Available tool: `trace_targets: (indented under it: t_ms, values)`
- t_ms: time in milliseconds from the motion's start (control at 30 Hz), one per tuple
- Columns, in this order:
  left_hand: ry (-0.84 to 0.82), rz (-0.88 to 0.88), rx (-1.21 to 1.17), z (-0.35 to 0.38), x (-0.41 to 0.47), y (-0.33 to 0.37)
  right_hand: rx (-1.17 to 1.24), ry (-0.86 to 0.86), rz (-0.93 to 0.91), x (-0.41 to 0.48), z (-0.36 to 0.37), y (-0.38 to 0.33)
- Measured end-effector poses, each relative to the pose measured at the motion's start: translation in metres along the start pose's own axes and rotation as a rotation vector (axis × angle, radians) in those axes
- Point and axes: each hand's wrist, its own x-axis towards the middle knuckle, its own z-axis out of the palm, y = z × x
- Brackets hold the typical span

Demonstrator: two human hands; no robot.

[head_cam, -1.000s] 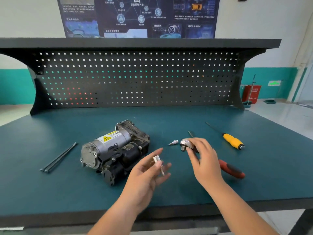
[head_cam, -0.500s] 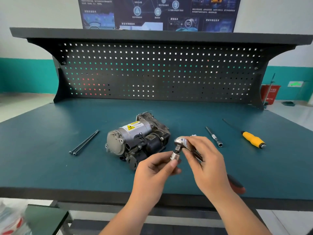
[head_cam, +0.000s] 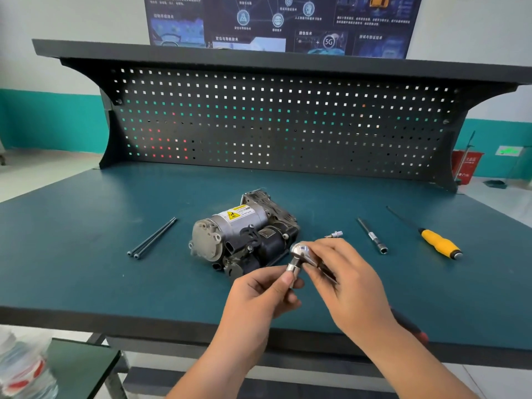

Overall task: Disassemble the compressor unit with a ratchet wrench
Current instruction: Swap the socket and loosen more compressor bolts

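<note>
The wrench [head_cam: 300, 251] is held near its shiny head by the curled fingers of the right hand [head_cam: 351, 286], a small socket [head_cam: 293, 268] under that head is pinched by the left hand [head_cam: 259, 295], and the compressor [head_cam: 244, 237] is seen lying on the table [head_cam: 86, 254] just behind both hands.

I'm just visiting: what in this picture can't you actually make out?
All in the head view.
1. The ratchet wrench: handle mostly hidden under the right hand.
2. The socket: lower end covered by fingers of the left hand.
3. The compressor: label print too small to read.
4. The red and white object, bottom left: blurred, cut by the frame edge.
</note>
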Motion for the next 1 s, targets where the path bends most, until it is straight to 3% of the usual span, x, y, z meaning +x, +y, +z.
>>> trace_targets:
  t_ms: [200,433,700,867,1000]
  values:
    - [-0.058,-0.135,-0.155,-0.001,-0.001,0.004,-0.046,-0.145,-0.083,0.000,-0.013,-0.001]
    - [-0.027,-0.147,-0.066,-0.004,-0.002,0.000,0.102,-0.250,0.007,-0.010,-0.013,0.004]
    - [-0.078,0.015,0.173,-0.006,0.000,-0.002,0.167,-0.188,0.019,-0.013,-0.014,0.008]
    - [-0.061,0.030,0.058,-0.003,-0.002,-0.002,0.150,-0.030,-0.050,-0.011,-0.012,0.006]
    - [-0.047,0.023,0.004,-0.003,-0.003,-0.001,0.135,-0.001,-0.072,-0.012,-0.010,0.006]
